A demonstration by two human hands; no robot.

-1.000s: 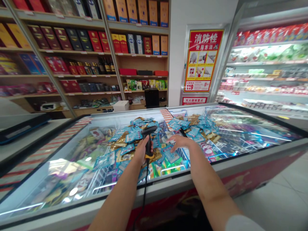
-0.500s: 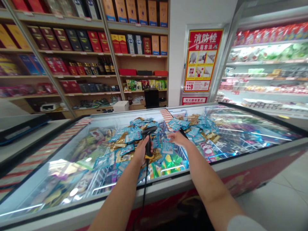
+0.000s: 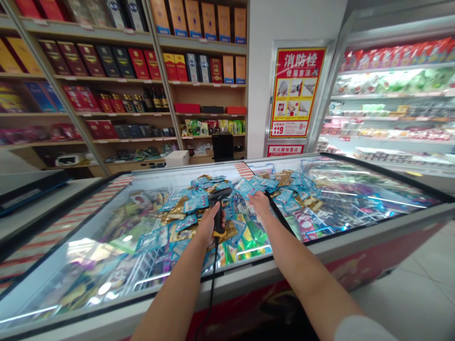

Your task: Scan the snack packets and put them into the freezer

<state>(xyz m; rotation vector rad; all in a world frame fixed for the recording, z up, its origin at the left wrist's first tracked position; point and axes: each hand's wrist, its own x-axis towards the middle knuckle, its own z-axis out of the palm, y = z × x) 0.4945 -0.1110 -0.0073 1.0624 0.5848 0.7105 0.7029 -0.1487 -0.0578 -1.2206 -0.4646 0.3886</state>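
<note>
My left hand (image 3: 209, 221) is wrapped round the handle of a black barcode scanner (image 3: 219, 195), whose cable (image 3: 214, 274) hangs down over the freezer's front edge. The scanner's head points right. My right hand (image 3: 260, 206) pinches the lower edge of a blue packet (image 3: 245, 188), raised in front of the scanner. Under and left of the scanner, blue and gold packets (image 3: 195, 202) lie in a heap on the glass top. A second heap of blue and gold packets (image 3: 298, 184) is beyond my right hand.
The chest freezer (image 3: 245, 272) has a glass top with frozen goods and wire baskets beneath. Shelves of boxes and bottles (image 3: 117, 78) stand behind it. A red and yellow fire-hydrant sign (image 3: 298, 92) hangs at the back; a lit refrigerated display (image 3: 394, 116) is at the right.
My right hand has closed on a blue packet and lifted it up and slightly left, in front of the scanner. My left hand with the scanner has hardly moved.
</note>
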